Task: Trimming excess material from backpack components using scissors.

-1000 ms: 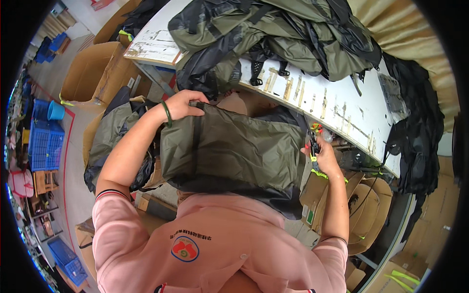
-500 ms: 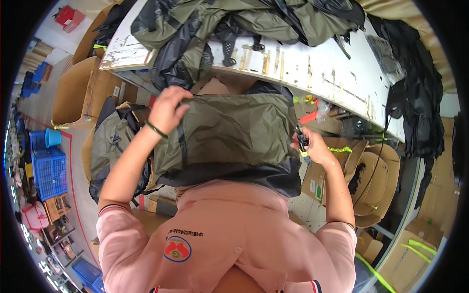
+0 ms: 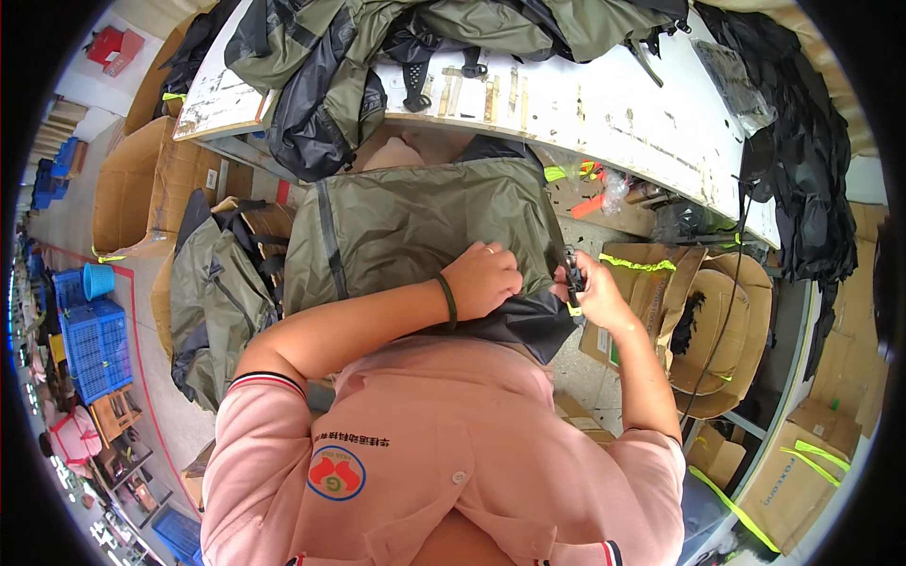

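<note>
Olive bag [image 3: 415, 217] lies across the person's lap, just off the white table's [image 3: 698, 165] near edge. Left hand [image 3: 483, 281] rests, fingers curled, near the bag's lower right corner; whether it pinches fabric, I cannot tell. Right hand [image 3: 595, 291] grips a dark tool [image 3: 572, 268] alongside. Fabric heap [image 3: 326, 104] droops over the table's near left edge.

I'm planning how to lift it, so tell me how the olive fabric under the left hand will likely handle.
The olive fabric will probably flop, given its soft creases. It looks thin, so likely light for its size. Its faint sheen suggests it might slide somewhat.
</note>
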